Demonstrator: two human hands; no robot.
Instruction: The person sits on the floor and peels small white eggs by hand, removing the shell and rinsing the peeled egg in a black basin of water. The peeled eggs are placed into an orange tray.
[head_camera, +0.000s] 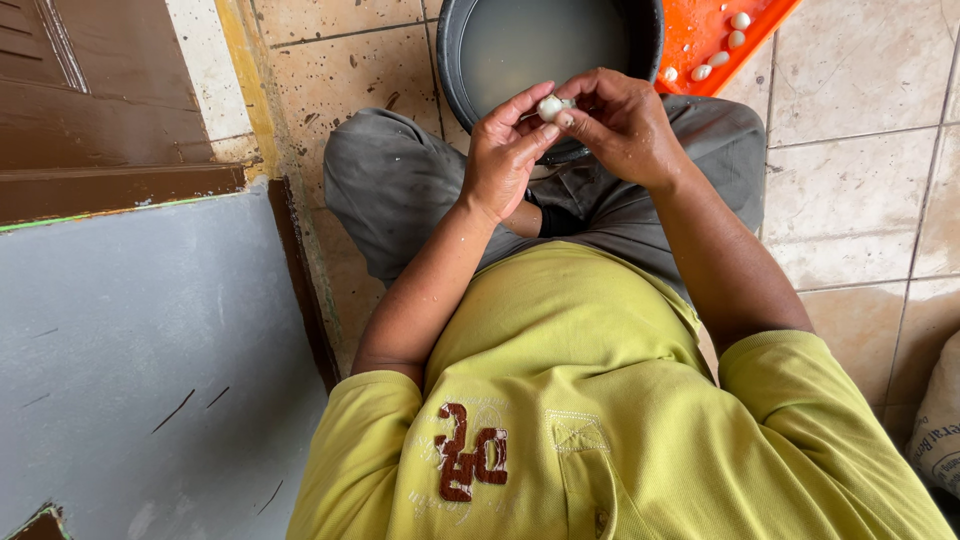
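The left hand (505, 150) and the right hand (622, 122) met over a black basin (452, 60) of cloudy water, both pinching one small white clove (550, 106) between thumbs and fingertips. More white cloves (718, 58) lay on an orange tray (765, 30) just beside the basin, on the tiled floor (860, 190).

The little white clove (550, 106) I'm holding looks smooth and a bit glossy. Black basin (452, 60) is matt plastic, its water cloudy. Orange tray (745, 55) is shiny plastic. Floor tiles (860, 190) are speckled, scuffed ceramic, my shirt (600, 400) soft knit cloth.
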